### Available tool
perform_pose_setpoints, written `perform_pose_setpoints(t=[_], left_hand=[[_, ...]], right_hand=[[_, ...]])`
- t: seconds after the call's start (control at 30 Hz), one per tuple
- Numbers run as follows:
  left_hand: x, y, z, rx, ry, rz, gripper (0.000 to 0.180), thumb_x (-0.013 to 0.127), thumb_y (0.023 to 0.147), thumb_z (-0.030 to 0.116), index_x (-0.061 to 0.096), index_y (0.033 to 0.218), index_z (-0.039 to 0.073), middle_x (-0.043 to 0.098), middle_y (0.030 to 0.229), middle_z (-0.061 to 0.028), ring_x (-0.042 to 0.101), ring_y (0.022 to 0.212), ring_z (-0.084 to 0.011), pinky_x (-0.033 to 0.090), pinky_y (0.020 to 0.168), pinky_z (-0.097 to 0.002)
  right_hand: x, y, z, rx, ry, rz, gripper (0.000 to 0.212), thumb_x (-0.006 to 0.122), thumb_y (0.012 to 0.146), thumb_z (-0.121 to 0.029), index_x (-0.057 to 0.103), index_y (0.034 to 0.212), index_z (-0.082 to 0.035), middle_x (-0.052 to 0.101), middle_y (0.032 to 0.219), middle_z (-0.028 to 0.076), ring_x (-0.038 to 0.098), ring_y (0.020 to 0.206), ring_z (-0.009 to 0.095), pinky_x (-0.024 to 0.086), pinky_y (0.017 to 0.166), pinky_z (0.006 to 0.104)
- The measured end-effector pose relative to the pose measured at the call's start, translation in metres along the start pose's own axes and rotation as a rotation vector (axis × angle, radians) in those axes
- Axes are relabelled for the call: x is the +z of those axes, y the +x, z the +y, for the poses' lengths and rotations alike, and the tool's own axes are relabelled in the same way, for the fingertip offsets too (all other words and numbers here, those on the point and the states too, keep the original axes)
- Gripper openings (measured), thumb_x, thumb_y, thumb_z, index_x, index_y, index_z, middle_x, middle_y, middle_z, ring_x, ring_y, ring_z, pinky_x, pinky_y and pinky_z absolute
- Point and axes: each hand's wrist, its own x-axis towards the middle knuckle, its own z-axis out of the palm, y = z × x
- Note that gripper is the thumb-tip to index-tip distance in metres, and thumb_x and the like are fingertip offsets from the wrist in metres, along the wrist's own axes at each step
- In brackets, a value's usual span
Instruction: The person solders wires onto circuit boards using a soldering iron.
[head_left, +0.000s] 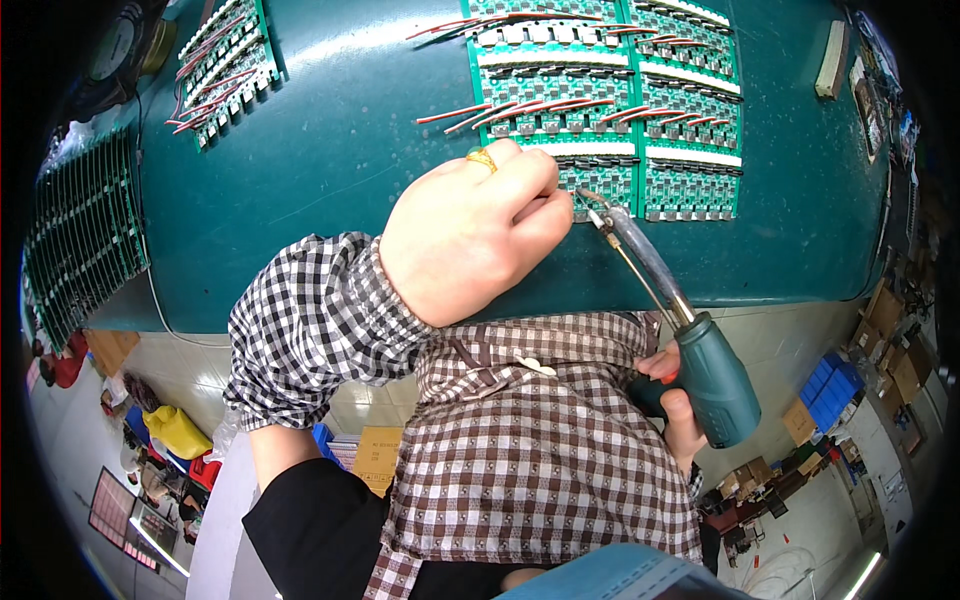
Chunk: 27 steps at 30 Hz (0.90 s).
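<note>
My right hand (681, 418) is wrapped round the grip of a dark green soldering gun (722, 385) in front of my checked apron. From it a long metal barrel and a thin feed tube run up and left. The tip ends on the nearest row of a panel of green circuit boards (692, 190), beside my left fingertips. My left hand (465, 235), with a gold ring, is closed in a pinch over the panel's near left corner; what its fingertips hold is hidden. Red and dark wires (550, 106) lie across the farther rows.
A smaller wired board panel (228, 70) lies at the far left of the green tabletop (340, 120). Several boards stand in a rack (85, 235) at the left edge. A pale block (832, 60) lies far right. Blue bins (830, 390) and cartons are beyond the table's right side.
</note>
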Motion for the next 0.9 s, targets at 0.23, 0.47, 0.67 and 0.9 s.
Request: perform_pose_setpoints(t=[0.23, 0.47, 0.67, 0.9], left_hand=[[-0.0001, 0.0001, -0.0008, -0.005, -0.018, -0.001, 0.027, 0.073, 0.072, 0.002, 0.075, 0.099, 0.003, 0.061, 0.092, -0.0056, 0.063, 0.081, -0.0225, 0.052, 0.066, -0.0331], [0.0002, 0.0005, -0.0014, 0.001, -0.009, -0.002, 0.027, 0.073, 0.073, 0.002, 0.075, 0.100, 0.004, 0.062, 0.092, -0.0055, 0.063, 0.081, -0.0225, 0.053, 0.065, -0.0330], [-0.0002, 0.0009, -0.0007, -0.006, 0.003, 0.003, 0.025, 0.074, 0.074, 0.002, 0.076, 0.099, 0.005, 0.063, 0.093, -0.0053, 0.064, 0.082, -0.0220, 0.053, 0.065, -0.0327], [0.0004, 0.0002, -0.0005, -0.009, 0.007, 0.003, 0.025, 0.074, 0.073, 0.002, 0.076, 0.098, 0.005, 0.064, 0.093, -0.0050, 0.064, 0.082, -0.0219, 0.053, 0.065, -0.0326]], right_hand=[[-0.0011, 0.0002, 0.0036, -0.034, 0.010, 0.001, 0.073, 0.095, 0.077, -0.033, 0.059, 0.124, 0.010, 0.073, 0.087, 0.014, 0.075, 0.086, 0.026, 0.063, 0.085, 0.0415], [0.0009, 0.0012, 0.0002, 0.009, 0.026, -0.005, 0.072, 0.095, 0.077, -0.033, 0.060, 0.124, 0.009, 0.073, 0.089, 0.014, 0.074, 0.088, 0.026, 0.063, 0.086, 0.0436], [-0.0021, 0.0014, 0.0022, -0.017, -0.006, -0.027, 0.069, 0.094, 0.078, -0.031, 0.060, 0.123, 0.009, 0.072, 0.089, 0.014, 0.074, 0.088, 0.027, 0.063, 0.085, 0.0441], [0.0018, -0.0009, 0.0006, -0.064, -0.042, -0.012, 0.058, 0.078, 0.090, -0.041, 0.063, 0.113, 0.011, 0.064, 0.100, 0.016, 0.069, 0.089, 0.028, 0.063, 0.083, 0.0458]])
